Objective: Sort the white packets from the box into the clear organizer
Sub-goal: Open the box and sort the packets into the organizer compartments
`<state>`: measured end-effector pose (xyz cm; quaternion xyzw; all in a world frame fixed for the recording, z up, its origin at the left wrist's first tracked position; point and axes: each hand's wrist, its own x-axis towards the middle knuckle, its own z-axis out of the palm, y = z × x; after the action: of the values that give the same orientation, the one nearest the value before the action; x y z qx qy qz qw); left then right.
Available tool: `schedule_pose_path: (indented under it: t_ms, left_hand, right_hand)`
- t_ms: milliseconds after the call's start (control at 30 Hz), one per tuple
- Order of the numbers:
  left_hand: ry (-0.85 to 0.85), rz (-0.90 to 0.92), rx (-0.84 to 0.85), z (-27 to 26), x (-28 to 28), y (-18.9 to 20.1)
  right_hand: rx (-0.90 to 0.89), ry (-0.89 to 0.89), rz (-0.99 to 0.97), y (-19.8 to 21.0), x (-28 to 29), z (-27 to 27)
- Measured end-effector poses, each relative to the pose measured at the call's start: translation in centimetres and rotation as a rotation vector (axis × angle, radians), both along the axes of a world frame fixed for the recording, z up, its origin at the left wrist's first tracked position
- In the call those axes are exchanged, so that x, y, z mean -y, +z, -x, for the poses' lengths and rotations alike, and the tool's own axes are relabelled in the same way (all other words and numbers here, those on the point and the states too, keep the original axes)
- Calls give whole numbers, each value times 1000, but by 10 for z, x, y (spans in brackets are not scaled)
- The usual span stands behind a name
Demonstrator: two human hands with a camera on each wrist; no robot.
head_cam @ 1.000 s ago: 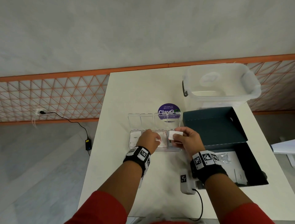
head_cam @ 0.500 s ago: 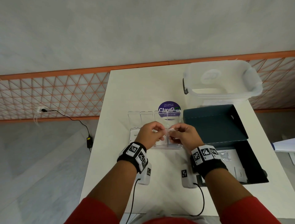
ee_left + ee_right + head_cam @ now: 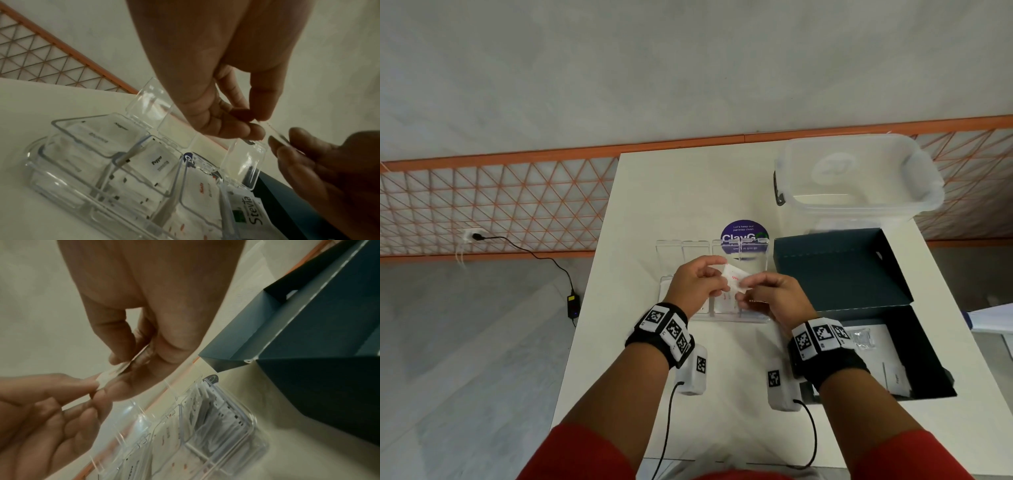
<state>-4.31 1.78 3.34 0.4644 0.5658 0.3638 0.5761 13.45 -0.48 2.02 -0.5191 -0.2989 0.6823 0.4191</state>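
Both hands, left hand and right hand, pinch one white packet above the clear organizer.

The place reads as a plain indoor workroom or pantry corner of an office rather than a home. A bare white rectangular table stands against a grey plaster-like wall whose lower band is an orange triangular metal lattice. The floor is grey concrete — unfurnished. A white wall socket feeds a black cable and power adapter. On the table lies a round purple sticker reading "Let's keep our pantries clean" — a workplace notice, it seems.
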Motion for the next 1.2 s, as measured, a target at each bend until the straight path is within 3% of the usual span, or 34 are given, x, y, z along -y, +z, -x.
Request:
schedule_pose_path:
  t_ms: [200, 400, 533, 733, 833, 967, 1200]
  left_hand:
    - [-284, 51, -153, -1, 4, 2]
    - [-208, 89, -151, 6, 2, -1]
    - [-343, 87, -299, 8, 1, -4]
    - [-83, 120, -74, 4, -5, -3]
    - [-86, 27, -81, 5, -7, -3]
    - [-88, -26, -88, 10, -10, -4]
    - [-108, 167, 60, 13, -6, -2]
  right_hand:
    - [79, -91, -72, 2, -5, 2]
    - [142, -36, -80, 1, -10, 3]
    - [216, -69, -116, 2, -14, 4]
    - [259, 59, -92, 1, -15, 9]
    - [303, 109, -91, -1, -11, 12]
    - [275, 8, -76, -3, -9, 14]
    - [151, -49, -42, -1, -8, 15]
